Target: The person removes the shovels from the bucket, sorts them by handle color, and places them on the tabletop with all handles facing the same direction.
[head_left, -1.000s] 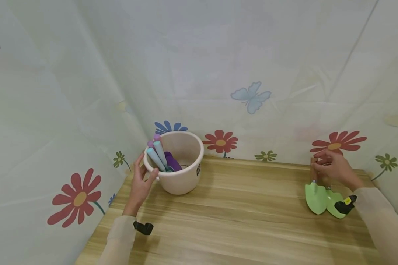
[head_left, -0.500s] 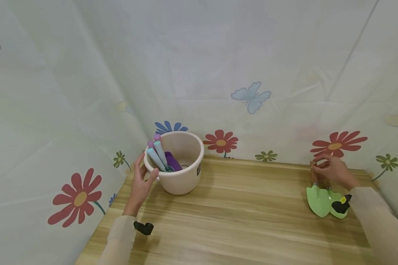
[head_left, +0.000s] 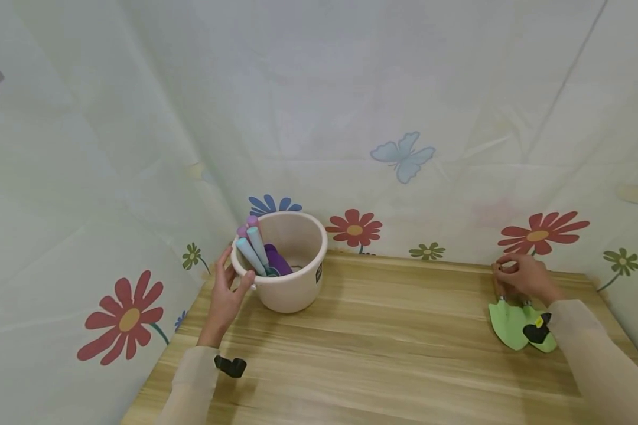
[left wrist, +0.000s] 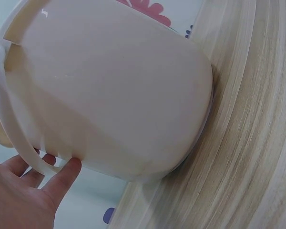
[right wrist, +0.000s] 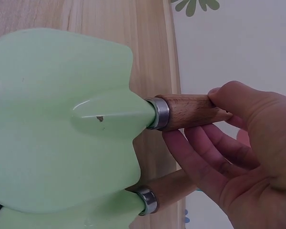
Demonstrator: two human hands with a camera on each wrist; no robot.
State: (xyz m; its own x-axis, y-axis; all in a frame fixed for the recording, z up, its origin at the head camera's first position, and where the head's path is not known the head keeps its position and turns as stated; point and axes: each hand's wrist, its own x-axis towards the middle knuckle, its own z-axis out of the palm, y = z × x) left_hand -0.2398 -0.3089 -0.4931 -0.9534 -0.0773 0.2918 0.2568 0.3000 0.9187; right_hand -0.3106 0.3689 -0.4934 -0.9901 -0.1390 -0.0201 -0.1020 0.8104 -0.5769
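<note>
My left hand [head_left: 225, 298] grips the left side of a cream bucket [head_left: 287, 296] just under its rim. In the left wrist view, its thumb and fingers are beside the bucket's handle strip [left wrist: 14, 119]. Light blue handles [head_left: 251, 255], pink-purple handles and a dark purple piece [head_left: 277, 260] stick up or lie inside the bucket. On the right, my right hand [head_left: 529, 277] pinches the wooden handle of a green garden trowel [right wrist: 52, 114], thumb above and fingers below. A second green trowel [right wrist: 86, 215] lies close alongside, partly covered by the first one's blade.
The wood-grain table [head_left: 393, 342] stretches between bucket and trowels. A pale curtain [head_left: 319, 106] printed with flowers and a butterfly hangs along the back and left edges. Black wrist cameras are strapped at both sleeves.
My right hand has shifted slightly left and downward with the trowel's handle end, while the blades stay almost in place. My left hand and the bucket have not moved.
</note>
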